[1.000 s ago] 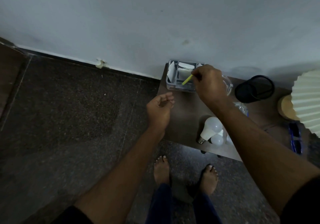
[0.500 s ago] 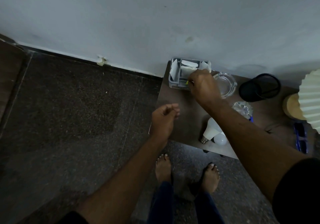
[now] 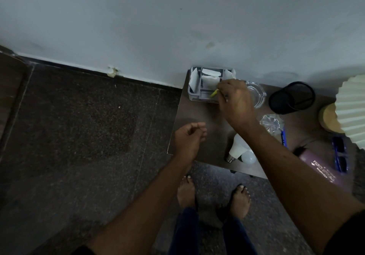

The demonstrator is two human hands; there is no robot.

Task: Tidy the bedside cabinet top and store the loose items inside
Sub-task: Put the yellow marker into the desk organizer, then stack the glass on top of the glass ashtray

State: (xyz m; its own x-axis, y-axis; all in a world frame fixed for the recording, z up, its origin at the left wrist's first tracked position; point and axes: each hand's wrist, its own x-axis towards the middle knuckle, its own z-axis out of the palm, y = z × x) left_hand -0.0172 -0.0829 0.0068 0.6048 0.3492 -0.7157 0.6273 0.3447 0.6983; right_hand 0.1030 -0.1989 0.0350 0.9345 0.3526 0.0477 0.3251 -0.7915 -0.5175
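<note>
The dark brown bedside cabinet top point(image 3: 207, 128) stands against the wall. At its back left corner sits a grey organiser tray point(image 3: 194, 95) with white papers in it. My right hand point(image 3: 235, 100) is at the tray's right end and pinches a thin yellow-green stick point(image 3: 214, 93) whose tip pokes into the tray. My left hand point(image 3: 188, 138) hovers over the cabinet's left front edge, fingers loosely curled, holding nothing. Two white light bulbs point(image 3: 240, 151) lie near the front edge.
A glass ashtray point(image 3: 256, 95) sits behind my right hand, then a black mesh cup point(image 3: 291, 98) and a pleated cream lamp point(image 3: 351, 112). Crumpled clear wrap point(image 3: 271, 122), a blue pen point(image 3: 283, 137), blue glasses point(image 3: 340, 156) and a purple bottle point(image 3: 324, 172) lie to the right. My bare feet point(image 3: 213, 195) stand below.
My right hand lowered the yellow-green stick from above the tray down to its right end. My left hand stayed hovering at the cabinet's left edge.
</note>
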